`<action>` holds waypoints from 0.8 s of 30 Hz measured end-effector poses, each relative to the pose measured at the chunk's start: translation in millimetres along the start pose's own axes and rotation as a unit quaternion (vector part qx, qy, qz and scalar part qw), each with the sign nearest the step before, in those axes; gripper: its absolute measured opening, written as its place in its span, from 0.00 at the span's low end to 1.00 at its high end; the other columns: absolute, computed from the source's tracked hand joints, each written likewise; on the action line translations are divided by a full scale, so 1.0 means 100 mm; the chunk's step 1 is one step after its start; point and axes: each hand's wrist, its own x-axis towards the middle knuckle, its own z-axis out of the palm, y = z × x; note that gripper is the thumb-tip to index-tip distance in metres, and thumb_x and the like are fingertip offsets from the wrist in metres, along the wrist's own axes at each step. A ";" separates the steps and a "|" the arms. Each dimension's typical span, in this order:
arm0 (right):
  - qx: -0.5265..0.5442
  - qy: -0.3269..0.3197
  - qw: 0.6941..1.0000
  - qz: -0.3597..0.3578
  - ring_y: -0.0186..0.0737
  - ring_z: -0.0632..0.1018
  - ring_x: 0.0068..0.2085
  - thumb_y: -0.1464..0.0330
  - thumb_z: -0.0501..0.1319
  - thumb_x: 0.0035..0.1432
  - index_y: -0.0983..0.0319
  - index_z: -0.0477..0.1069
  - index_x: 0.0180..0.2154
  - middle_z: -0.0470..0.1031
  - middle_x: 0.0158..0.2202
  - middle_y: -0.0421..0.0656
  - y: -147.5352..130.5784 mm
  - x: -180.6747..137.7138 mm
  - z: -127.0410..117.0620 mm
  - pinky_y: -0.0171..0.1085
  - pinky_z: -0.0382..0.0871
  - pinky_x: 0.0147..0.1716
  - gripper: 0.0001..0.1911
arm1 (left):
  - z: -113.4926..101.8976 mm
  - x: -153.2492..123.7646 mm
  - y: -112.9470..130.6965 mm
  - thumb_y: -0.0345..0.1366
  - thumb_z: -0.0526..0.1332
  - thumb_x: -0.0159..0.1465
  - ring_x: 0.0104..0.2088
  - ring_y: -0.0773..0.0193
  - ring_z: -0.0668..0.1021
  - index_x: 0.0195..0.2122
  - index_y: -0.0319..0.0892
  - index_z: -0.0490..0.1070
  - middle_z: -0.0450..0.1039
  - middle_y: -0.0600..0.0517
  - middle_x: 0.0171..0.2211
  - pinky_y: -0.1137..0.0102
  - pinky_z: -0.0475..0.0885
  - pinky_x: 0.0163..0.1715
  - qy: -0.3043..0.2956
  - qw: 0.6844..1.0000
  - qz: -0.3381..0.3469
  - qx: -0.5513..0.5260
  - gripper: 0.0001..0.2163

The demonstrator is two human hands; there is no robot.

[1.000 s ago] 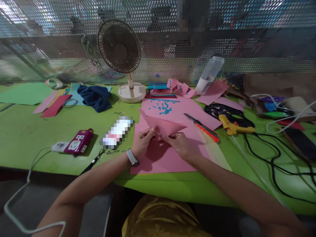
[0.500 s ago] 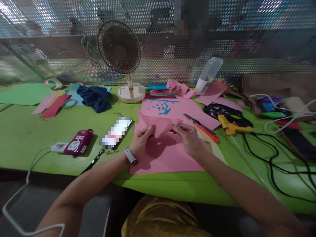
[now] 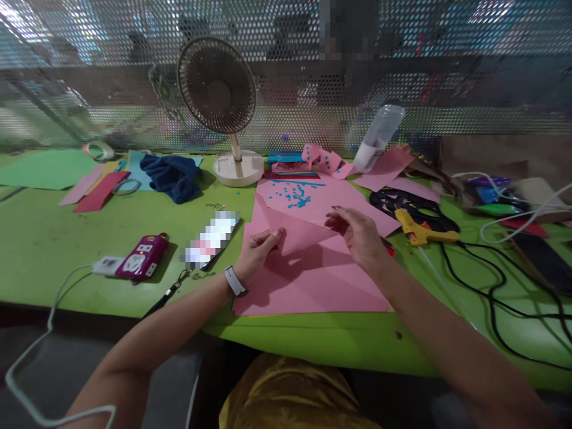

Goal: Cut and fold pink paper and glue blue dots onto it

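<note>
Pink paper flap [image 3: 292, 229], head view: a folded, triangle-shaped piece, lifted off the flat pink sheet [image 3: 313, 286] at the near edge of the green table [image 3: 67, 250]. Whether it is part of that sheet cannot be told.

Left hand [image 3: 257, 253]: thumb and fingers nip the flap's lower left edge. One white wristband [image 3: 233, 281] on the wrist.

Right hand [image 3: 357, 235]: fingers curled, tips meeting the flap's right point. It is blurred, so a firm pinch cannot be confirmed.

Handling note (judgement): the fold looks best served by both hands keeping the edges level and the point squared before any crease is pressed. The paper is thin and would likely show a stray wrinkle.

Count, same view:
- Desk fan [image 3: 217, 86], one, upright behind the paper.
- Second pink sheet [image 3: 322, 199], one, strewn with small blue paper dots [image 3: 295, 195], too many to count.
- Utility knife [image 3: 336, 208], one, mostly hidden behind the right hand.
- Yellow glue gun [image 3: 417, 229], one, right of the knife.
- Phone [image 3: 211, 238], one, left of the paper.
- Magenta power strip [image 3: 142, 256], one, with a white plug.
- Blue cloth [image 3: 172, 176], one, bunched beside the fan.
- Tape roll [image 3: 97, 149], one, far left.
- Clear plastic bottle [image 3: 378, 137], one, tilted.
- Black cables [image 3: 491, 286], several, tangled at right.
</note>
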 end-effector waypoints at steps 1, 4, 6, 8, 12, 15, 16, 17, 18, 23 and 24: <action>-0.024 -0.051 0.998 0.038 0.35 0.78 0.31 0.60 0.67 0.48 0.61 0.76 0.28 0.79 0.28 0.41 -0.03 -0.03 0.01 0.34 0.70 0.33 0.11 | 0.00 -0.01 0.00 0.51 0.66 0.57 0.24 0.71 0.65 0.21 0.38 0.70 0.64 0.55 0.21 0.74 0.63 0.28 -0.014 1.000 0.005 0.005 0.20; -0.087 -0.217 0.961 0.147 0.40 0.81 0.35 0.56 0.66 0.51 0.61 0.77 0.35 0.81 0.35 0.45 -0.11 -0.13 0.02 0.37 0.73 0.35 0.16 | -0.02 -0.01 -0.03 0.51 0.66 0.57 0.28 0.69 0.70 0.26 0.38 0.75 0.70 0.53 0.25 0.72 0.66 0.32 -0.029 0.999 0.021 0.002 0.18; -0.104 -0.284 0.934 0.193 0.43 0.81 0.35 0.55 0.64 0.53 0.63 0.77 0.38 0.81 0.36 0.48 -0.14 -0.18 0.02 0.39 0.74 0.35 0.18 | -0.04 0.00 -0.05 0.50 0.67 0.56 0.29 0.68 0.71 0.31 0.40 0.77 0.73 0.52 0.28 0.72 0.66 0.32 -0.025 0.999 0.030 -0.011 0.16; -0.096 -0.311 0.920 0.221 0.44 0.82 0.33 0.55 0.63 0.54 0.63 0.76 0.40 0.81 0.35 0.49 -0.15 -0.20 0.01 0.39 0.75 0.31 0.19 | -0.05 0.01 -0.06 0.48 0.69 0.55 0.30 0.67 0.72 0.35 0.41 0.78 0.75 0.52 0.30 0.72 0.67 0.31 -0.026 0.999 0.038 -0.018 0.15; -0.093 -0.335 0.909 0.232 0.42 0.81 0.29 0.57 0.64 0.52 0.63 0.74 0.39 0.80 0.34 0.47 -0.13 -0.19 -0.01 0.35 0.72 0.22 0.17 | -0.07 0.01 -0.06 0.43 0.70 0.55 0.31 0.66 0.74 0.38 0.42 0.78 0.77 0.51 0.32 0.71 0.69 0.33 -0.058 0.997 0.045 -0.034 0.13; -0.123 -0.350 0.906 0.205 0.39 0.81 0.30 0.61 0.68 0.50 0.63 0.73 0.38 0.80 0.33 0.45 -0.11 -0.19 0.01 0.31 0.72 0.24 0.16 | -0.09 0.00 -0.06 0.42 0.71 0.54 0.33 0.64 0.76 0.38 0.41 0.76 0.77 0.51 0.33 0.70 0.70 0.35 -0.084 0.995 0.050 -0.031 0.13; -0.127 -0.355 0.905 0.199 0.38 0.81 0.31 0.61 0.68 0.50 0.64 0.73 0.38 0.80 0.33 0.45 -0.10 -0.20 0.02 0.31 0.72 0.25 0.16 | -0.09 0.00 -0.06 0.42 0.71 0.54 0.33 0.64 0.76 0.37 0.40 0.76 0.77 0.50 0.33 0.69 0.70 0.35 -0.090 0.994 0.053 -0.022 0.14; -0.128 -0.359 0.904 0.194 0.38 0.81 0.32 0.60 0.68 0.50 0.64 0.73 0.39 0.80 0.34 0.46 -0.09 -0.21 0.03 0.31 0.72 0.27 0.17 | -0.09 -0.01 -0.05 0.42 0.71 0.54 0.34 0.64 0.76 0.37 0.40 0.75 0.77 0.50 0.33 0.69 0.70 0.36 -0.097 0.994 0.055 -0.011 0.14; -0.126 -0.361 0.904 0.191 0.38 0.81 0.32 0.60 0.68 0.51 0.65 0.74 0.39 0.80 0.34 0.46 -0.09 -0.23 0.04 0.32 0.73 0.27 0.17 | -0.09 -0.01 -0.04 0.42 0.71 0.54 0.34 0.63 0.76 0.36 0.39 0.74 0.76 0.49 0.33 0.69 0.70 0.36 -0.101 0.993 0.056 -0.002 0.14; -0.134 -0.338 0.914 0.181 0.35 0.79 0.30 0.58 0.69 0.50 0.64 0.75 0.41 0.79 0.33 0.45 -0.04 -0.27 0.09 0.30 0.69 0.25 0.19 | -0.07 -0.04 0.02 0.38 0.70 0.52 0.32 0.64 0.74 0.34 0.41 0.72 0.74 0.51 0.32 0.70 0.70 0.33 -0.103 0.993 0.049 0.007 0.12; -0.146 -0.333 0.915 0.175 0.34 0.78 0.29 0.59 0.70 0.49 0.64 0.76 0.40 0.79 0.33 0.44 -0.02 -0.26 0.09 0.29 0.68 0.24 0.19 | -0.07 -0.04 0.03 0.36 0.70 0.52 0.32 0.64 0.74 0.35 0.41 0.71 0.75 0.50 0.34 0.70 0.70 0.33 -0.109 0.993 0.047 0.008 0.12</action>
